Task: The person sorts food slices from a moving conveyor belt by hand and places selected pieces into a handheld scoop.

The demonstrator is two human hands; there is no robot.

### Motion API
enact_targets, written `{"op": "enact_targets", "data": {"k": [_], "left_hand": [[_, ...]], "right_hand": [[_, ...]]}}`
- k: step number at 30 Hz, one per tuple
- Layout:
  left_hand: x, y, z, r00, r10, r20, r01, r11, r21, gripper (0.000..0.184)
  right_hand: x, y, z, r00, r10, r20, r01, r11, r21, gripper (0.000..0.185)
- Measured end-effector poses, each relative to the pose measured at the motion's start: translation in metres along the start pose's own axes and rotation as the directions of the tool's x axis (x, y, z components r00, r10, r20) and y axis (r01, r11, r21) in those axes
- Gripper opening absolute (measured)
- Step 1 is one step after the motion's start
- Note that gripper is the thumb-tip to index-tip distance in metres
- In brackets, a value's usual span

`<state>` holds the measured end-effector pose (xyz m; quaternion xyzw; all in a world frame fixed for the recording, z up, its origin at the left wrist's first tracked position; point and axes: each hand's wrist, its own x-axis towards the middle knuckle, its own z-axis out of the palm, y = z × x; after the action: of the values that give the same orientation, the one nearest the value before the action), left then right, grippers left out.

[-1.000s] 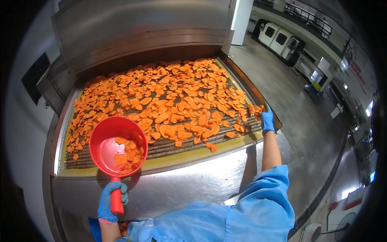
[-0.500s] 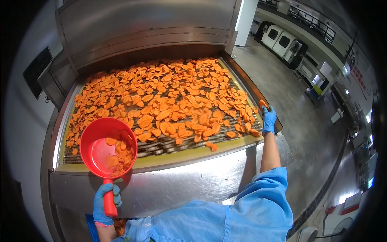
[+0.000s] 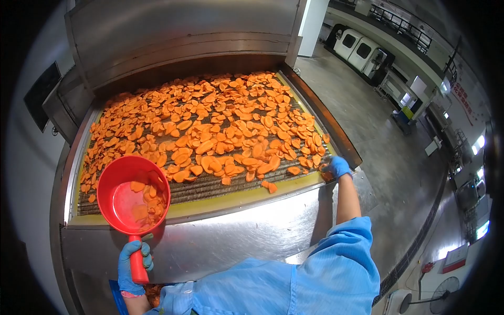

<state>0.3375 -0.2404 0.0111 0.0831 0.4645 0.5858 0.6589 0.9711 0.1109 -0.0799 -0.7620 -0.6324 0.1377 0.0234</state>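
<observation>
My left hand [image 3: 128, 265], in a blue glove, is wrapped round the handle of a red plastic scoop [image 3: 118, 202]. The scoop is over the front left corner of a mesh conveyor belt [image 3: 202, 193], with some orange carrot slices [image 3: 152, 202] lying in its right side. Many more carrot slices [image 3: 215, 144] are spread across the belt. At the belt's front right corner, my right hand [image 3: 340, 167], also gloved in blue, reaches down to the slices by the edge. Its fingers are smeared by motion and partly hidden, so what they hold cannot be made out.
A metal ledge [image 3: 241, 231] runs along the belt's front, and a brown side rail [image 3: 328, 123] borders its right. Behind the belt rises a steel hood [image 3: 184, 31]. White machines [image 3: 357, 50] stand at the far right across the grey floor [image 3: 362, 121].
My right hand has moved down and left from the side rail, where it held a carrot slice, to the belt's front corner. My left hand still holds the scoop. The view has shifted slightly.
</observation>
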Motion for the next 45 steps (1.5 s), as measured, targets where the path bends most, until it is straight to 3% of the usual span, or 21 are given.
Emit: {"op": "enact_targets", "data": {"k": [1, 2, 9, 11, 13, 15, 17, 19, 20, 23, 25, 27, 28, 30, 34, 37, 39, 41, 45], "left_hand": [[0.000, 0.001, 0.001, 1.000, 0.003, -0.001, -0.003, 1.000, -0.003, 0.039], [-0.001, 0.001, 0.004, 1.000, -0.013, 0.014, 0.014, 0.999, -0.029, 0.041], [-0.002, 0.002, 0.004, 0.999, -0.034, 0.034, 0.035, 0.999, -0.015, 0.037], [-0.003, 0.002, 0.004, 0.999, -0.035, 0.019, 0.035, 0.999, -0.019, 0.031], [-0.003, 0.002, 0.004, 0.999, -0.036, 0.012, 0.036, 0.999, -0.017, 0.026], [-0.003, 0.001, 0.005, 1.000, -0.024, 0.001, 0.024, 1.000, -0.013, 0.021], [-0.004, 0.002, 0.007, 1.000, -0.026, 0.001, 0.026, 1.000, -0.016, 0.021], [-0.004, 0.002, 0.007, 0.999, -0.032, 0.000, 0.032, 0.999, -0.018, 0.022], [-0.004, 0.001, 0.006, 1.000, -0.028, -0.003, 0.028, 0.999, -0.022, 0.022], [-0.004, -0.001, 0.004, 1.000, -0.028, -0.002, 0.028, 0.999, -0.030, 0.022], [-0.003, -0.001, 0.002, 1.000, -0.030, 0.002, 0.030, 0.999, -0.033, 0.021], [-0.003, -0.001, -0.001, 0.999, -0.029, 0.026, 0.030, 0.999, -0.038, 0.021], [-0.003, -0.002, -0.002, 0.999, -0.027, 0.027, 0.028, 0.999, -0.040, 0.021], [-0.004, -0.003, -0.001, 1.000, -0.012, 0.022, 0.014, 0.999, -0.051, 0.019], [-0.006, -0.003, 0.003, 1.000, 0.003, 0.003, -0.003, 0.998, -0.068, 0.018], [-0.006, -0.003, 0.001, 1.000, 0.003, 0.002, -0.003, 0.999, -0.054, 0.018], [-0.004, -0.004, -0.003, 1.000, -0.011, 0.017, 0.012, 0.998, -0.056, 0.018], [-0.004, -0.003, -0.002, 1.000, -0.017, 0.019, 0.018, 0.998, -0.053, 0.019], [-0.003, -0.004, -0.004, 0.999, -0.015, 0.030, 0.017, 0.999, -0.039, 0.020]], "right_hand": [[-0.012, -0.005, 0.004, 0.997, 0.019, 0.072, -0.014, 0.998, -0.068, 0.035], [-0.004, 0.011, 0.028, 0.989, -0.061, -0.133, 0.048, 0.994, -0.101, 0.040], [0.001, -0.017, 0.020, 0.965, -0.017, -0.260, -0.051, 0.967, -0.250, 0.030], [0.000, -0.033, 0.002, 0.883, 0.004, -0.470, 0.017, 0.999, 0.042, 0.035], [0.001, -0.043, -0.006, 0.875, 0.035, -0.483, 0.020, 0.994, 0.109, 0.028], [0.021, -0.035, 0.003, 0.809, -0.033, -0.587, 0.239, 0.931, 0.277, 0.025], [0.039, -0.028, 0.009, 0.816, -0.054, -0.576, 0.249, 0.932, 0.265, 0.026], [0.061, -0.020, 0.021, 0.927, -0.051, -0.373, 0.272, 0.775, 0.570, 0.027], [0.038, -0.047, 0.005, 0.959, 0.012, -0.282, 0.197, 0.688, 0.699, 0.025], [0.041, -0.057, 0.009, 0.905, -0.057, -0.421, 0.309, 0.769, 0.559, 0.020], [0.034, -0.065, 0.003, 0.893, -0.036, -0.450, 0.284, 0.818, 0.500, 0.019], [0.019, -0.080, -0.010, 0.987, 0.016, -0.160, 0.114, 0.631, 0.768, 0.021], [0.015, -0.084, -0.011, 0.987, 0.015, -0.162, 0.117, 0.631, 0.767, 0.021], [0.007, -0.086, -0.008, 0.996, -0.037, -0.081, 0.088, 0.334, 0.938, 0.023], [0.021, -0.072, 0.006, 0.997, -0.060, -0.040, 0.052, 0.201, 0.978, 0.015], [0.013, -0.080, 0.011, 0.987, -0.018, -0.158, 0.159, 0.129, 0.979, 0.019], [0.012, -0.079, 0.011, 0.992, -0.033, -0.126, 0.129, 0.139, 0.982, 0.030], [0.005, -0.080, 0.013, 0.976, -0.138, -0.166, 0.175, 0.051, 0.983, 0.036], [0.020, -0.069, 0.024, 0.983, -0.164, -0.088, 0.111, 0.139, 0.984, 0.034]]}}
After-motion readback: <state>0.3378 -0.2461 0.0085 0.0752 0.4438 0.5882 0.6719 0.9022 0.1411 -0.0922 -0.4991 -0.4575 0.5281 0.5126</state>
